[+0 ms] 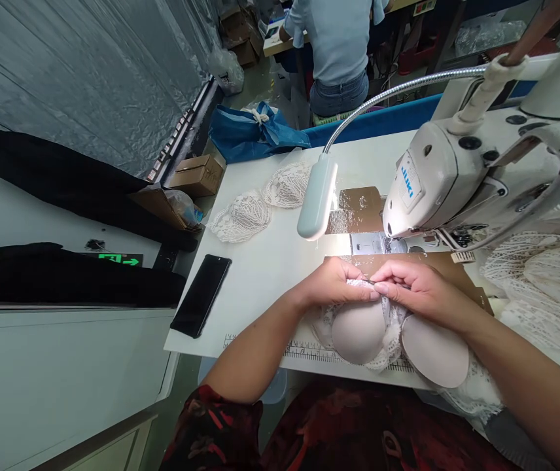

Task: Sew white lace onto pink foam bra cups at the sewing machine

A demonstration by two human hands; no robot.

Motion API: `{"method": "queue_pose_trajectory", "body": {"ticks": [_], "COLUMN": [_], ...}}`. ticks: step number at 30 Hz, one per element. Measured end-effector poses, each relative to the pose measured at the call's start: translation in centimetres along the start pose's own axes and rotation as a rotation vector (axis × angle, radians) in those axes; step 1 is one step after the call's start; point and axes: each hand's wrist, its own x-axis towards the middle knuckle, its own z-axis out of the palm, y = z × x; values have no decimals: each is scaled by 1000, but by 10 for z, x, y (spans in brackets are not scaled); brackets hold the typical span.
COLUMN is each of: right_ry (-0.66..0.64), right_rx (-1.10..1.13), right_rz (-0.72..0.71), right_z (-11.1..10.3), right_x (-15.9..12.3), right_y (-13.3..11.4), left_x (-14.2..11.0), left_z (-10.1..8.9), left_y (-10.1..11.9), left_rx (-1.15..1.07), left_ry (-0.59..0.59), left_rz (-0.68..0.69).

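A white lace bra point(358, 332) with smooth padded cups lies at the table's front edge, below my hands. My left hand point(337, 282) is closed, pinching the bra's upper lace edge between thumb and fingers. Close against it, my right hand point(410, 286) is closed too, its thumb and forefinger gripping the same edge. A thin dark piece shows between the fingertips, too small to name. Just beyond my hands stands a white sewing machine point(430, 180), its needle area partly hidden behind the head.
A lamp point(318, 196) on a bendy metal neck hangs over the table. Two lace cup pieces point(243, 217) and a black phone point(201, 296) lie on the left. More white lace point(545, 278) is heaped at right. Ahead, a person point(337, 49) sits facing away.
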Motion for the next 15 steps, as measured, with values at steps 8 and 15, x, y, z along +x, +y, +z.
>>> {"method": "queue_pose_trajectory", "body": {"ticks": [8, 15], "right_ry": [-52, 85], "right_rx": [12, -232], "right_rz": [-5, 107], "right_z": [0, -17], "right_x": [2, -13], "right_y": [0, -4], "left_x": [0, -3], "left_z": [3, -4], "left_y": [1, 2], "left_rx": [-32, 65], "left_ry": [-15, 78], "left_rz": [-9, -26]}}
